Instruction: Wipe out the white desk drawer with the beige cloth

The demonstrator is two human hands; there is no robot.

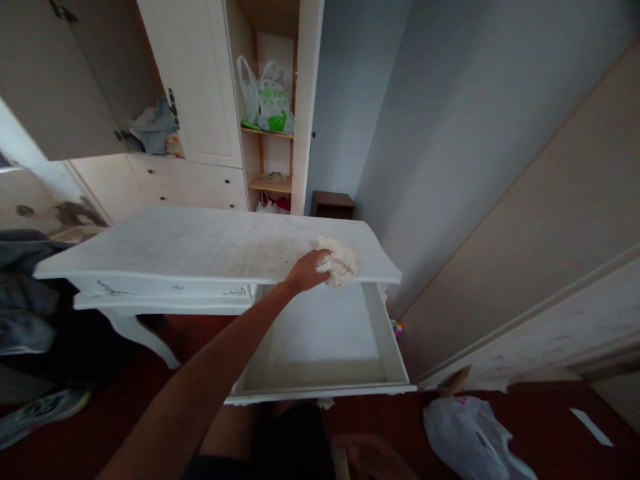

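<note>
My left hand [307, 271] is closed on a crumpled cream cloth [340, 261], which lies at the right end of the white desk's top [250, 240]. Grey smudges and dark specks mark the top to the left of that hand. Below the cloth, a drawer [320, 333] is pulled out towards me, its pale bottom bare where it shows. My right hand [373, 457] is low at the bottom edge of the view, dim and blurred. It is close to a pale upright edge [341, 463]; whether its fingers grip that edge is unclear.
Behind the desk stands a white wardrobe [205, 80] with open doors and plastic bags [273, 103] on a shelf. A white plastic bag [475, 437] lies on the red floor at right. Dark clothing [25, 293] and a shoe [45, 413] are at left.
</note>
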